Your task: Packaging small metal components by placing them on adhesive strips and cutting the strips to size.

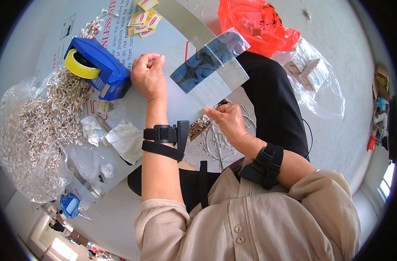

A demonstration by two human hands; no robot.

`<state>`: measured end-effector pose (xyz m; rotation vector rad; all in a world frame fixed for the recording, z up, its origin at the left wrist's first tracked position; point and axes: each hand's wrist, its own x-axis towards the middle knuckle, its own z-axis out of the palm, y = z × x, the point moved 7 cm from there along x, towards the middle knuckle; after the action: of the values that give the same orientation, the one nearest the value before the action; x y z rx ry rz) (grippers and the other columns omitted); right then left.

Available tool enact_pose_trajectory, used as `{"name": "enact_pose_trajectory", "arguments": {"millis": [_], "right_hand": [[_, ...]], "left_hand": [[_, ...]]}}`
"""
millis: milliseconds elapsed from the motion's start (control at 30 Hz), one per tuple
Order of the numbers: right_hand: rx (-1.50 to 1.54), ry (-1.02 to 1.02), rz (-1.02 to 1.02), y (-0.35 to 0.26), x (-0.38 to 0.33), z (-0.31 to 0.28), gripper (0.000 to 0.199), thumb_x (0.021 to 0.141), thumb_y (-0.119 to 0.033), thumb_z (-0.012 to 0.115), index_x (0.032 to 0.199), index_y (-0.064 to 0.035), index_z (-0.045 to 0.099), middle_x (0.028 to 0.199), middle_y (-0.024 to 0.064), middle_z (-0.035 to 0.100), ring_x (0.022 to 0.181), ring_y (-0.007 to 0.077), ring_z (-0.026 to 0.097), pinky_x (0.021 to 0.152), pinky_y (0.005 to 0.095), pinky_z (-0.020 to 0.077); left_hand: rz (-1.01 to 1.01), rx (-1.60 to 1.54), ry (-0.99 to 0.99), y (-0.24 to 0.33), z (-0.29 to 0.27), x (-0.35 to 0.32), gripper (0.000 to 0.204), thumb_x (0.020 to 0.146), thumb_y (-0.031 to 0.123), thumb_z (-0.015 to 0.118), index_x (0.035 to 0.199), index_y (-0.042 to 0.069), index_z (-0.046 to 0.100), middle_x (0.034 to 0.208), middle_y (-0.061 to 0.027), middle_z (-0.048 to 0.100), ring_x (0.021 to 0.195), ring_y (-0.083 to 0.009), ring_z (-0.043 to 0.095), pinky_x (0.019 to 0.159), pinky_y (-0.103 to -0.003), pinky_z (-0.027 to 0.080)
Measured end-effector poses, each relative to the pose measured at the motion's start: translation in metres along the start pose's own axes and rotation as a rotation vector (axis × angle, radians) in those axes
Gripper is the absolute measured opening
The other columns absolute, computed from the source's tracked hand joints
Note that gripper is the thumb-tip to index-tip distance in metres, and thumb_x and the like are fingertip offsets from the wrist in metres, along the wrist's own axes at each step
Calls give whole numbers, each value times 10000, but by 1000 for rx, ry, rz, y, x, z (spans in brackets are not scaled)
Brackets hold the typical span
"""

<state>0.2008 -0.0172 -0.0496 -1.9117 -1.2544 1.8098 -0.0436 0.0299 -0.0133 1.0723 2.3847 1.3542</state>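
On the grey printed sheet of the tabletop (126, 108), my left hand (150, 77) is closed, thumb and forefinger pinched; whatever they hold is too small to make out. It rests just right of a blue tape dispenser (113, 71) with a yellow tape roll (78, 65). A clear plastic bag with blue print (200, 69) lies across the table's right edge. By its near clear corner is my right hand (230, 122), fingers curled together; whether it grips the film is unclear. Below that hand stands an open box of cotton swabs (199, 127).
A large clear bag of loose cotton swabs (44, 130) fills the left side. Crumpled white tissue (126, 138) lies nearer me. Small yellow-and-white packets (144, 21) are at the far edge. On the floor right sit a red plastic bag (255, 28) and a clear bag of white packs (309, 71).
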Motion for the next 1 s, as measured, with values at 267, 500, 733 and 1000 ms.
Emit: {"name": "enact_pose_trajectory", "arguments": {"millis": [267, 500, 733, 1000], "right_hand": [[-23, -12, 3, -1, 0, 0, 389, 785, -251, 738, 521, -18, 573, 464, -25, 380, 432, 61, 285, 399, 264, 225], [-10, -1, -43, -3, -1, -1, 390, 778, -217, 743, 508, -10, 554, 471, -23, 390, 442, 63, 306, 401, 266, 238], [48, -31, -29, -3, 0, 3, 377, 783, -170, 733, 503, -8, 538, 477, -32, 387, 443, 54, 297, 402, 261, 235], [40, -22, -39, 0, 3, -1, 355, 781, -150, 730, 515, 2, 550, 480, -29, 394, 446, 56, 302, 405, 259, 240]], "left_hand": [[35, 71, -2, 5, -2, 1, 115, 631, 102, 749, 686, 98, 648, 620, -5, 509, 553, -166, 491, 505, -305, 382], [-79, 125, -99, 1, 2, 8, 138, 637, 118, 751, 701, 72, 638, 654, -37, 565, 577, -189, 533, 528, -308, 420], [7, 169, -107, 9, -4, 11, 190, 710, 22, 664, 878, 4, 579, 726, -117, 580, 650, -258, 560, 614, -350, 464], [540, 583, -267, 49, -4, -39, 353, 772, -15, 526, 1116, 56, 562, 1101, -90, 528, 1006, -275, 495, 799, -375, 438]]}}
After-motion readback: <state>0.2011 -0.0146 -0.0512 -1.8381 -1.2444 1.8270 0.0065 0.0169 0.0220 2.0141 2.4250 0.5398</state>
